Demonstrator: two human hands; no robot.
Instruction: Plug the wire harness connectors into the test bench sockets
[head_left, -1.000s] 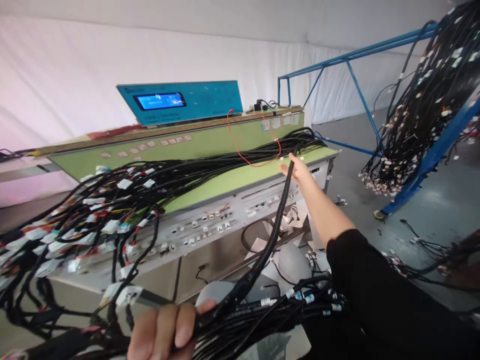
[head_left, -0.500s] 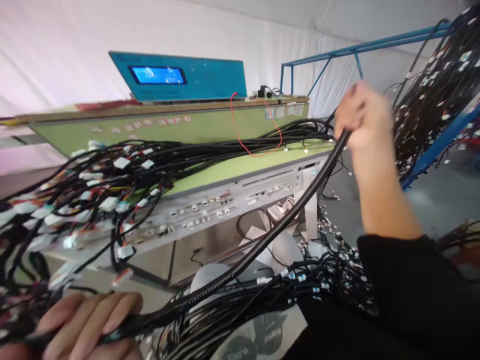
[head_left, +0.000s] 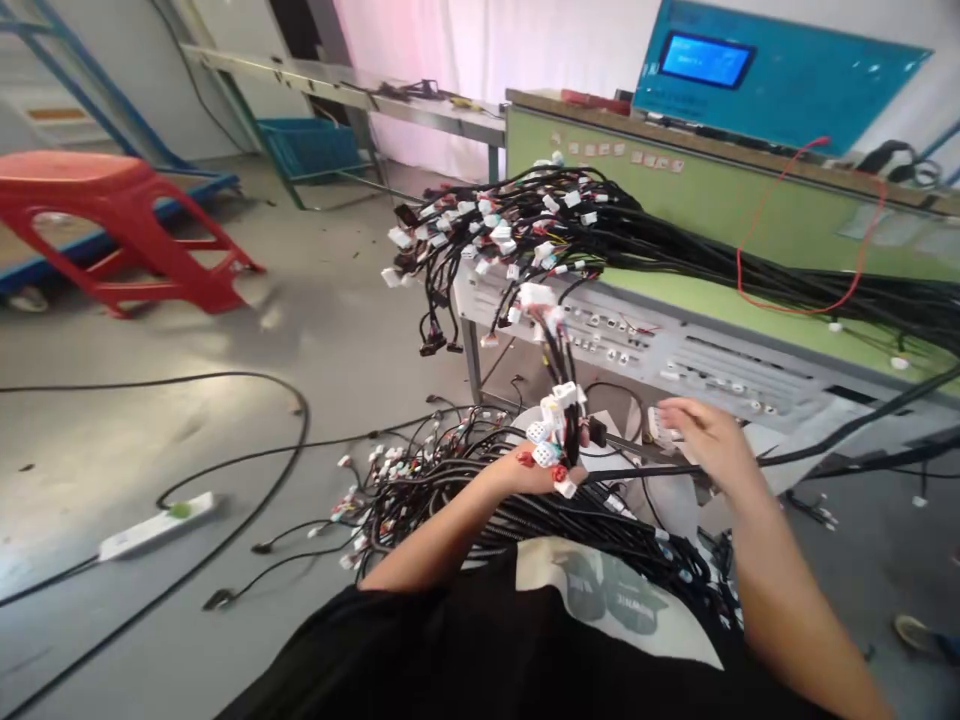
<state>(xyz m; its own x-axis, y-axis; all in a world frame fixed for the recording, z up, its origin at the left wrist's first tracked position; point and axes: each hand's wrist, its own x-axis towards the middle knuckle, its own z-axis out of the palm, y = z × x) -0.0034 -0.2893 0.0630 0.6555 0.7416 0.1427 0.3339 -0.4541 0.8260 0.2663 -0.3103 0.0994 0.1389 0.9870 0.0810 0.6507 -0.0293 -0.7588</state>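
My left hand (head_left: 529,472) grips a black wire harness (head_left: 574,425) near its end, where several white connectors (head_left: 545,432) and a few red ones fan out above the fingers. Part of the left hand is hidden by these connectors. From there the taped black cable runs to the right, passing behind my right hand (head_left: 705,440) and on toward the bench's right side. The right hand's visible fingers are stretched out to the left, close to the cable and not wrapped round it.
More harnesses (head_left: 652,235) lie across the green bench (head_left: 637,285), connectors hanging over its left end. Another harness pile (head_left: 450,480) sits low before me. A red stool (head_left: 112,220), a power strip (head_left: 157,525) and loose black cords are on the left floor. A blue panel with a screen (head_left: 707,60) stands behind.
My view has swung left and down. The right hand has come down from its raised grip on the cable, and its fingers have opened. The left hand now holds the connector end in view.
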